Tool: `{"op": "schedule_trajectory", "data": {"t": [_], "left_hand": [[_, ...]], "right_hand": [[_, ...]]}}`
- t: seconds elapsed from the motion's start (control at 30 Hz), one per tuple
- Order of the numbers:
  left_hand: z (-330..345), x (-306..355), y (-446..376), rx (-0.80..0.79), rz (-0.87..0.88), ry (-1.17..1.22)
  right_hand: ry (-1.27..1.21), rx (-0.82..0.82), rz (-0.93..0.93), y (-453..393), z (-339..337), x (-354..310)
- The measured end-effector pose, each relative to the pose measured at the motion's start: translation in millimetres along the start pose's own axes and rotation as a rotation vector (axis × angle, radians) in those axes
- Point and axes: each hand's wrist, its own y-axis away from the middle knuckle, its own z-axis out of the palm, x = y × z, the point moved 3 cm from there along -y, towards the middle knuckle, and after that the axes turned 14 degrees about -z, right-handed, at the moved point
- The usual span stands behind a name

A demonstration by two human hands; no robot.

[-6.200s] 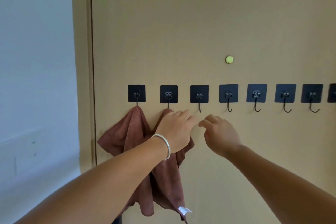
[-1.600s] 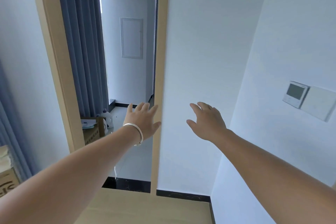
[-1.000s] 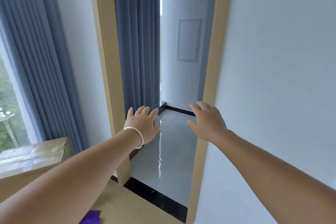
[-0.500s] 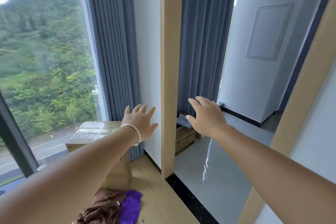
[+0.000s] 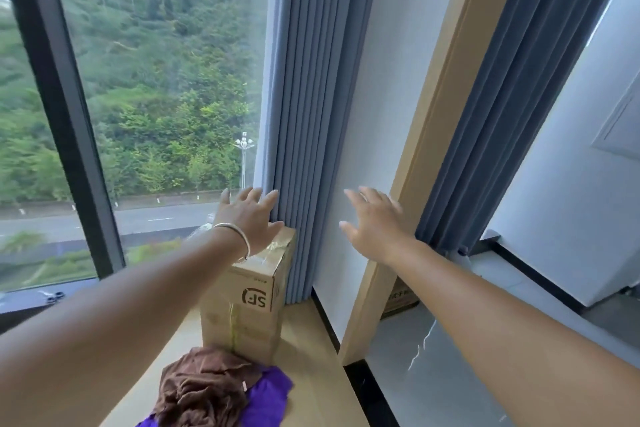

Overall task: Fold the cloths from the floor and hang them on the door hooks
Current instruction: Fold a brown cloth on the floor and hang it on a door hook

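Cloths are lying nearest, on the wooden floor (image 5: 311, 392): crumpled brown cloth (image 5: 204, 388) overlapping a purple cloth (image 5: 266, 399). Take the brown one by a free edge, judging it'll drag the purple otherwise. Behind them a cardboard box (image 5: 242, 305) is sitting taped shut, contents hidden. Left hand (image 5: 247, 218) and right hand (image 5: 375, 220) are hovering farther out, fingers spread, holding nothing.

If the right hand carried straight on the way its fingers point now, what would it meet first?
Probably the white wall strip between the blue curtain and the wooden door frame. The right hand, open with fingers spread, points up and slightly left at it. Depth is unclear from one view.
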Motion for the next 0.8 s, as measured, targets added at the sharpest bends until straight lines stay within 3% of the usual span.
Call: {"op": "schedule_trajectory", "data": {"t": [0.23,0.5,0.8], "left_hand": [[62,-84,-33,-0.109,-0.162,-0.031],[166,-169,-1,-0.299,-0.386,-0.039],[291,-201,40,-0.524,-0.622,-0.135]], "right_hand": [[-0.078,-0.078,-0.117,-93,84,-44],[-0.205,-0.274,-0.331,-151,214,-110],[-0.294,-0.452,-0.566,-166,373,-144]]}}
